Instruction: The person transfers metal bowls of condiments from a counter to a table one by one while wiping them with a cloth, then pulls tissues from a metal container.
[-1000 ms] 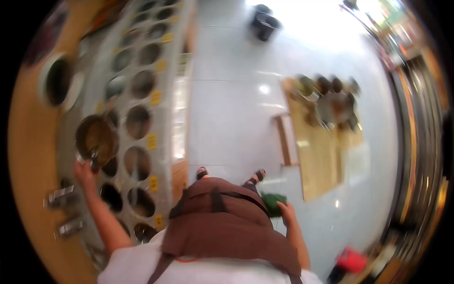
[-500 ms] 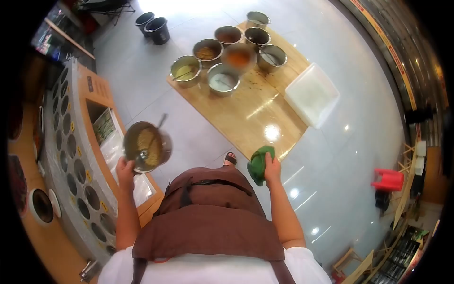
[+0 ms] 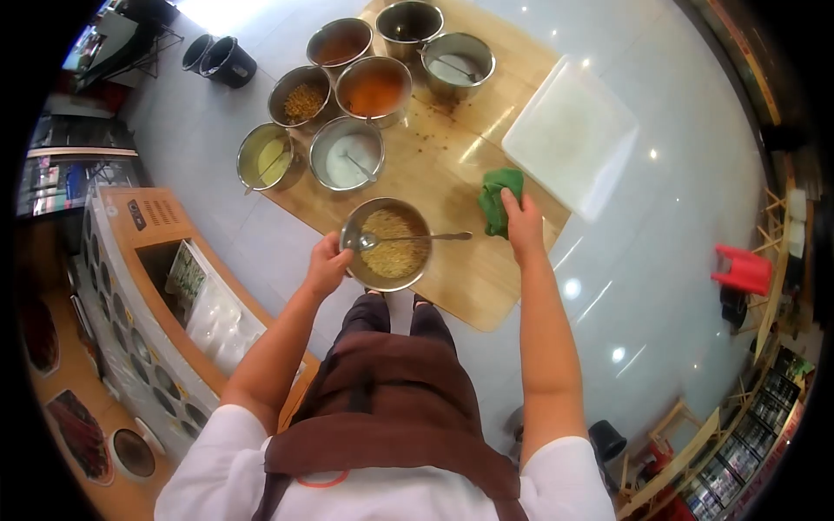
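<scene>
Your left hand (image 3: pixel 328 263) is closed on the left side of a steel pot (image 3: pixel 391 283), its fingers curled in at the rim. The pot hangs over the table's (image 3: pixel 460 282) near-left edge, toward the corner closest to you; you can't tell whether it touches the wood. Inside are pale yellow, noodle-like contents, and a ladle (image 3: pixel 426 237) lies across, its bowl beside your hand and its handle past the opposite rim. Your right hand (image 3: pixel 521 221) pinches a bunched green cloth (image 3: pixel 497 207) above the table's right part, thumb pressed on it, other fingers mostly hidden. Seven other metal pots (image 3: pixel 369 68) stand between the table's left corner and its far end. A white tray (image 3: pixel 569 135) overlaps the right edge.
</scene>
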The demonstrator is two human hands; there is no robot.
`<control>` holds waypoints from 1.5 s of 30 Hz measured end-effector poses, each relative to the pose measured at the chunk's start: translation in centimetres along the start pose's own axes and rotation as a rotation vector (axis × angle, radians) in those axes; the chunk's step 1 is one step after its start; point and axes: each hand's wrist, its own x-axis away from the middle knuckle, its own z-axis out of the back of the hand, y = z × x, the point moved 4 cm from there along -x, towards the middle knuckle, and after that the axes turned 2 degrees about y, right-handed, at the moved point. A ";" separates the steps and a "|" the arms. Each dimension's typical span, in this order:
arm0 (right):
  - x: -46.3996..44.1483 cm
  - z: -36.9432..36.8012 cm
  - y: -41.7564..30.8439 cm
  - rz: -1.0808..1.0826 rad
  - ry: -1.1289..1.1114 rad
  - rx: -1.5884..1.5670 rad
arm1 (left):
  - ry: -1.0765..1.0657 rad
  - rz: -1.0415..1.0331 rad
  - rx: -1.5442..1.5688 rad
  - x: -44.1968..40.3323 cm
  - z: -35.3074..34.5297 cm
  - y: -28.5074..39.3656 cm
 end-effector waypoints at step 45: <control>-0.4 -11.6 5.3 0.026 -0.182 0.906 | -0.163 -0.446 -0.420 -11.7 -9.3 1.0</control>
